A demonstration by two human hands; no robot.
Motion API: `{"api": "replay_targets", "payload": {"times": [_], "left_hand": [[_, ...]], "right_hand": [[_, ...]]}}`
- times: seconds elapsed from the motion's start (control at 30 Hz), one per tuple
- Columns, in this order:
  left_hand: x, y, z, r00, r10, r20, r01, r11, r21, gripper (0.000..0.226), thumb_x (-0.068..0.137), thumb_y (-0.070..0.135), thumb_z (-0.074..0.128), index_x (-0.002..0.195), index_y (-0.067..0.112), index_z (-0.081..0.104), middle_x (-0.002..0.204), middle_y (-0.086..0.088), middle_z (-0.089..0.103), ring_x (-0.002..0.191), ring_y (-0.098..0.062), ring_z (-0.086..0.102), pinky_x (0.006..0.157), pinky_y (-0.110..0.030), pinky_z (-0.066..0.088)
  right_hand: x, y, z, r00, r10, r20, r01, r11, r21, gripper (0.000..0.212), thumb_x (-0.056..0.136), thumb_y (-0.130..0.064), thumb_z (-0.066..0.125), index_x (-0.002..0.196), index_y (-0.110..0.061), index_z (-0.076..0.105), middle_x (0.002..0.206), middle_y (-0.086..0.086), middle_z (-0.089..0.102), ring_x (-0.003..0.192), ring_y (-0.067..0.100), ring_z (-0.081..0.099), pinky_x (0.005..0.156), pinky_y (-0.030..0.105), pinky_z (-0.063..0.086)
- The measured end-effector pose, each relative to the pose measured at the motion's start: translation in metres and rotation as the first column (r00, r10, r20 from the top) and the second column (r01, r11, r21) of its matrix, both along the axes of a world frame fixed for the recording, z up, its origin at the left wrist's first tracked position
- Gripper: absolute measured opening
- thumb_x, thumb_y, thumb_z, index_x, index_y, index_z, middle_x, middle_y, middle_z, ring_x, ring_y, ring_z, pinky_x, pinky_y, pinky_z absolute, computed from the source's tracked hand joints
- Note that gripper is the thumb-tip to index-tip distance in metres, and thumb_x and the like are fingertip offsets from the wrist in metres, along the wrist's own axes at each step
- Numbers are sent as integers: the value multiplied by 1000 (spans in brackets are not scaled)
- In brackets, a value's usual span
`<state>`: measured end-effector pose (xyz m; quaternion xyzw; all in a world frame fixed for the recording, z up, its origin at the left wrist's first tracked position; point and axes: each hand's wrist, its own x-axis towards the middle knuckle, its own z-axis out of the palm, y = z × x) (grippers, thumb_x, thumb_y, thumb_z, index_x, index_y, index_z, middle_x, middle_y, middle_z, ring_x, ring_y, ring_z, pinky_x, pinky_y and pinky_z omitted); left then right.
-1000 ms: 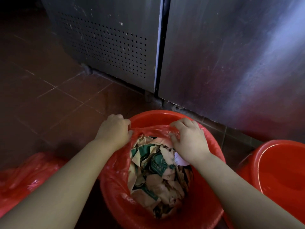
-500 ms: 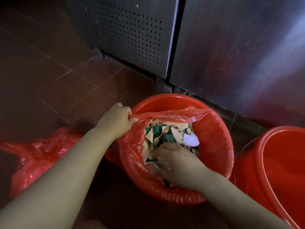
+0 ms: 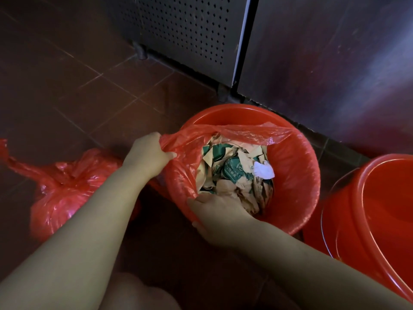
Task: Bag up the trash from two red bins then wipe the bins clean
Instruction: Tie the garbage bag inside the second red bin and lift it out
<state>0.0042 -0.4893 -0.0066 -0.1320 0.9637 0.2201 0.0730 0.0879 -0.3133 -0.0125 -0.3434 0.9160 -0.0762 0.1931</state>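
left hand [image 3: 148,156]: clenched on bag [image 3: 182,175] rim
right hand [image 3: 220,217]: curled round bag's near edge
bag: in bin [image 3: 300,180], holds paper [image 3: 232,173]

We can read no words, numbers or brand names here. The green paper scraps [image 3: 232,170] lying in the red bag [image 3: 181,175] carry pale printed marks, but these are too small and blurred for us to make out.
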Motion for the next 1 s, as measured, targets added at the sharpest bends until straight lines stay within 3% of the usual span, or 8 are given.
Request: {"api": "replay_targets", "payload": {"times": [0.07,0.17,0.3,0.37,0.57,0.7,0.8,1.0], "left_hand": [[2,-4,1,999,-20,-24,20,1000,0,23,83,34,67,92,14,59,101,-10,64,98,-30,59,76,-30,40],[4,-8,1,997,-21,-75,31,991,132,10,88,30,62,85,20,61,85,-2,63,87,-24,60,71,-29,39],[9,-5,10,995,36,-89,4,913,409,12,94,23,54,83,20,58,72,3,67,68,-15,66,60,-29,55],[11,3,23,989,31,-148,33,910,412,14,94,24,53,82,19,59,64,4,67,54,-5,63,52,-15,48],[11,60,66,955,-25,-297,205,777,595,18,90,25,60,76,15,65,56,4,64,47,-7,58,51,-19,48],[5,105,72,917,-126,-377,331,767,550,7,85,25,67,88,20,67,71,6,69,65,0,63,69,-18,48],[1,129,64,895,-222,-387,386,820,422,15,83,28,68,93,17,66,87,2,70,82,-10,64,80,-30,48],[3,156,53,863,-347,-368,452,855,253,19,86,31,65,94,14,63,78,-1,66,75,-19,61,72,-35,44]], "right_hand": [[-7,-5,-4,998,-60,-33,58,996,-62,39,94,-24,48,130,-10,43,120,11,55,109,32,52,85,40,46],[-25,-10,-10,985,-167,-53,159,979,-127,41,96,-26,47,134,-12,42,124,10,55,115,31,50,91,40,46],[-38,-5,-4,958,-283,38,286,944,-164,40,96,-33,50,134,-19,46,126,3,54,118,25,50,90,36,44],[-41,7,2,949,-314,33,315,932,-178,37,94,-39,53,128,-23,53,122,0,57,115,22,51,89,35,46],[-48,65,14,832,-554,-33,514,792,-331,26,90,-41,58,106,-23,67,102,0,68,97,22,61,82,39,49],[-54,106,16,689,-716,-111,638,672,-375,19,85,-24,62,103,-22,67,102,3,68,94,27,63,77,39,51],[-55,136,11,562,-809,-172,710,578,-401,23,86,-20,62,109,-16,66,105,8,67,100,32,59,80,39,49],[-57,181,-7,341,-939,-49,912,343,-227,50,91,-19,56,137,-7,40,129,23,47,117,44,44,99,41,33]]}}
